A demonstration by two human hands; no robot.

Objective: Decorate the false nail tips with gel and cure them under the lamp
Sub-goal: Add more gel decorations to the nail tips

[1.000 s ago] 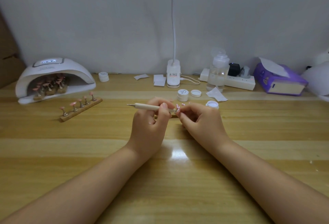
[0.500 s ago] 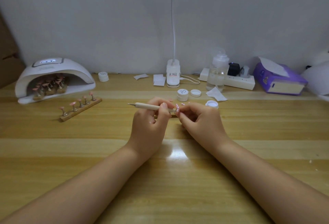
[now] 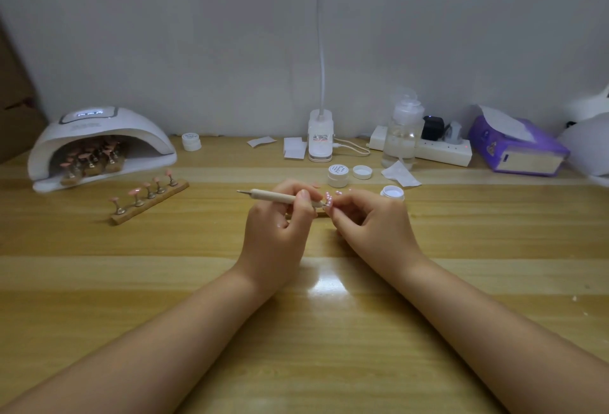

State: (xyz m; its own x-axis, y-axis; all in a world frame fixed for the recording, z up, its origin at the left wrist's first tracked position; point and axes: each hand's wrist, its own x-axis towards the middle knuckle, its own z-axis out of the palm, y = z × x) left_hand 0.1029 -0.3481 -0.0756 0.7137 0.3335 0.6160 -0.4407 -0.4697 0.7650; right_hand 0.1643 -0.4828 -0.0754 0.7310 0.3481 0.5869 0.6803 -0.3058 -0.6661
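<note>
My left hand (image 3: 280, 219) grips a wooden dotting tool (image 3: 273, 196) that lies almost level, its metal tip pointing left and its other end at a pink nail tip (image 3: 329, 199) with white dots. My right hand (image 3: 372, 222) pinches that nail tip's stand; a wooden holder strip (image 3: 321, 214) shows between the hands. An open white gel pot (image 3: 392, 192) stands just beyond my right hand. A white curing lamp (image 3: 99, 143) at the far left is lit and covers strips of pink tips. Another strip of pink tips (image 3: 148, 198) lies in front of the lamp.
A closed gel pot (image 3: 338, 175) and a loose lid (image 3: 362, 172) stand behind my hands. Further back are a desk lamp base (image 3: 320, 140), a clear pump bottle (image 3: 402, 137), a power strip (image 3: 441, 150), a purple tissue box (image 3: 517, 150), paper wipes (image 3: 400, 174) and a small jar (image 3: 191, 141).
Both hands stay nearly still at the nail tip; the dotting tool shifts only slightly.
</note>
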